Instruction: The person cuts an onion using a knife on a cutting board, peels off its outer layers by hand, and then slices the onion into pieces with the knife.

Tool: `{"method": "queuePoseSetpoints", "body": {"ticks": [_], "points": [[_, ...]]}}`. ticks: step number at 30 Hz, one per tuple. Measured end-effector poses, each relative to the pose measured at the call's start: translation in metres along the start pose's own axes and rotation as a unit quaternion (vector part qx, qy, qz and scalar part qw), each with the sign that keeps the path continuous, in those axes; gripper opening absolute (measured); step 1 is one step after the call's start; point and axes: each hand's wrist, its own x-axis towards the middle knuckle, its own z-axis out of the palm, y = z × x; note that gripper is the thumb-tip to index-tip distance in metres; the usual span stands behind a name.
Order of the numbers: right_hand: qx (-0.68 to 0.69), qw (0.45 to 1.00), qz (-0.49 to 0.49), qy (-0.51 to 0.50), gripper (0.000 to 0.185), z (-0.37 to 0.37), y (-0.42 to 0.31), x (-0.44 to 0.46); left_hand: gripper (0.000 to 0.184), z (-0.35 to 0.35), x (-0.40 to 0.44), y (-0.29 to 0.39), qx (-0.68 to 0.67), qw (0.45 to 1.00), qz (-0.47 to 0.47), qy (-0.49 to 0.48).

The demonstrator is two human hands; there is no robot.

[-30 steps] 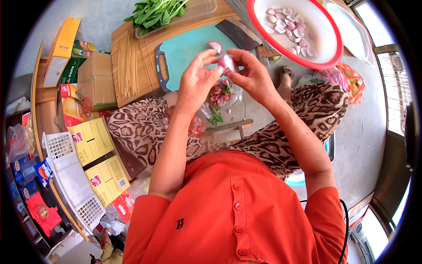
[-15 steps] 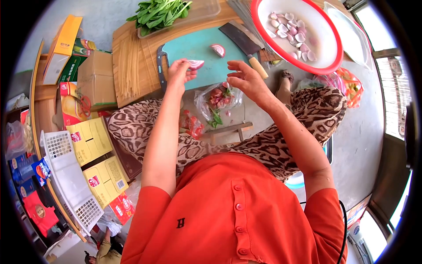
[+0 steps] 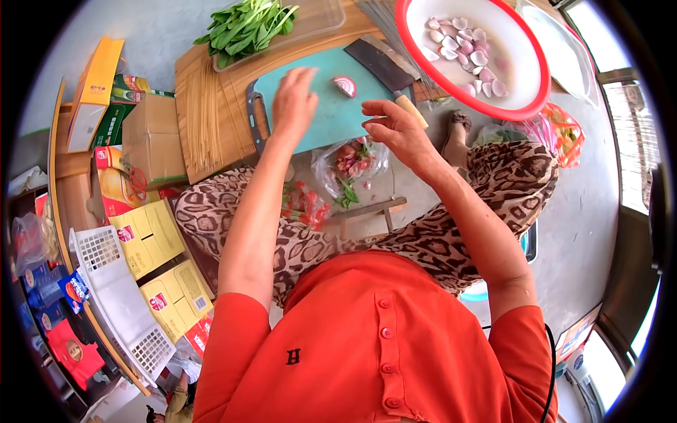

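The left hand (image 3: 294, 103) has moved farther over the board (image 3: 321, 128), its grip hard to tell, with just one onion wedge (image 3: 344, 86) now visible, while the right hand (image 3: 400, 136) hangs, grip apart.

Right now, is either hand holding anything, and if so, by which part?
The right hand appears to hold nothing. The left hand is blurred over the cutting board, its grasp hidden; whether it holds anything cannot be told.

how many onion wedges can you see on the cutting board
1 in plain view: the onion wedge lies on the turquoise cutting board, between the left hand and the cleaver. Another could be hidden under the left hand.
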Motion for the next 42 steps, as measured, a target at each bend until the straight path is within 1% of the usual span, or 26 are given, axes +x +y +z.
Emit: {"method": "queuePoseSetpoints", "body": {"ticks": [2, 3, 5, 6, 7, 9, 10, 12, 13, 15, 16, 17, 18, 19, 20, 21, 22, 23, 25, 26, 27, 29, 31, 33, 37, 42], "points": [[0.006, 1.000, -0.004, 0.004, 0.043, -0.002, -0.001, 0.001, 0.052, 0.015, 0.013, 0.015, 0.046, 0.976, 0.204, -0.055], [0.022, 1.000, 0.000, 0.007, 0.043, -0.002, -0.003, 0.001, 0.052, 0.024, 0.019, 0.016, 0.043, 0.976, 0.207, -0.056], [0.038, 0.999, 0.005, 0.014, 0.042, -0.005, -0.006, 0.000, 0.056, 0.044, 0.026, 0.011, 0.085, 0.950, 0.284, -0.099], [0.029, 0.999, 0.019, 0.010, 0.041, -0.007, -0.008, 0.001, 0.053, 0.047, 0.028, 0.013, 0.091, 0.948, 0.289, -0.100], [0.020, 0.999, 0.034, 0.005, 0.040, -0.008, -0.009, 0.002, 0.053, 0.048, 0.030, 0.012, 0.090, 0.947, 0.292, -0.101], [0.035, 0.998, 0.042, 0.016, 0.040, -0.010, -0.009, 0.004, 0.047, 0.049, 0.035, 0.012, 0.077, 0.954, 0.215, -0.192], [0.050, 0.997, 0.051, 0.024, 0.039, -0.011, -0.008, 0.005, 0.047, 0.051, 0.036, 0.014, 0.076, 0.954, 0.218, -0.193], [0.066, 0.995, 0.059, 0.039, 0.040, -0.012, -0.004, 0.009, 0.038, 0.056, 0.035, 0.013, 0.052, 0.980, 0.116, -0.153], [0.082, 0.993, 0.067, 0.052, 0.040, -0.013, -0.001, 0.012, 0.038, 0.061, 0.035, 0.009, 0.052, 0.980, 0.117, -0.152], [0.080, 0.992, 0.068, 0.064, 0.041, -0.012, 0.006, 0.019, 0.033, 0.068, 0.038, 0.005, -0.083, 0.981, -0.019, -0.174], [0.080, 0.991, 0.071, 0.076, 0.042, -0.012, 0.009, 0.022, 0.033, 0.068, 0.037, 0.006, -0.084, 0.981, -0.019, -0.174], [0.079, 0.991, 0.071, 0.077, 0.042, -0.013, 0.012, 0.024, 0.030, 0.069, 0.034, 0.007, -0.190, 0.963, -0.079, -0.174], [0.118, 0.987, 0.072, 0.086, 0.043, -0.011, 0.011, 0.025, 0.029, 0.066, 0.031, 0.011, -0.293, 0.930, -0.139, -0.172], [0.156, 0.980, 0.074, 0.094, 0.044, -0.009, 0.008, 0.025, 0.029, 0.060, 0.026, 0.022, -0.293, 0.930, -0.139, -0.173], [0.156, 0.980, 0.075, 0.094, 0.044, -0.009, 0.005, 0.025, 0.029, 0.054, 0.020, 0.032, -0.248, 0.955, -0.067, -0.149], [0.214, 0.967, 0.098, 0.095, 0.043, -0.008, -0.001, 0.025, 0.030, 0.042, 0.013, 0.047, -0.201, 0.972, 0.006, -0.122], [0.272, 0.950, 0.120, 0.094, 0.042, -0.005, -0.005, 0.026, 0.029, 0.027, 0.004, 0.067, -0.176, 0.979, 0.054, -0.090], [0.273, 0.950, 0.120, 0.091, 0.042, -0.005, -0.004, 0.027, 0.029, 0.017, -0.002, 0.081, -0.157, 0.982, 0.063, -0.081], [0.347, 0.934, 0.088, 0.023, 0.037, -0.008, 0.002, 0.029, 0.034, 0.010, -0.012, 0.091, -0.137, 0.982, 0.122, -0.051], [0.363, 0.929, 0.070, 0.013, 0.032, -0.009, 0.004, 0.030, 0.038, 0.004, -0.019, 0.097, -0.154, 0.979, 0.123, -0.043], [0.363, 0.929, 0.071, 0.012, 0.032, -0.012, 0.005, 0.031, 0.038, -0.004, -0.024, 0.104, -0.153, 0.980, 0.122, -0.042], [0.454, 0.889, 0.040, -0.047, 0.028, -0.017, 0.007, 0.030, 0.043, -0.016, -0.033, 0.113, -0.221, 0.968, 0.113, 0.046], [0.465, 0.883, 0.052, -0.041, 0.025, -0.017, -0.006, 0.025, 0.042, -0.022, -0.041, 0.114, -0.225, 0.967, 0.096, 0.064], [0.487, 0.871, 0.055, -0.042, 0.030, -0.016, -0.010, 0.021, 0.035, -0.026, -0.047, 0.114, -0.197, 0.972, 0.088, 0.094], [0.486, 0.872, 0.036, -0.052, 0.029, -0.014, -0.011, 0.017, 0.029, -0.027, -0.048, 0.119, -0.159, 0.972, 0.115, 0.132], [0.456, 0.890, 0.006, 0.001, 0.029, -0.009, -0.020, 0.013, 0.021, -0.023, -0.045, 0.123, -0.097, 0.968, 0.169, 0.158]]}}
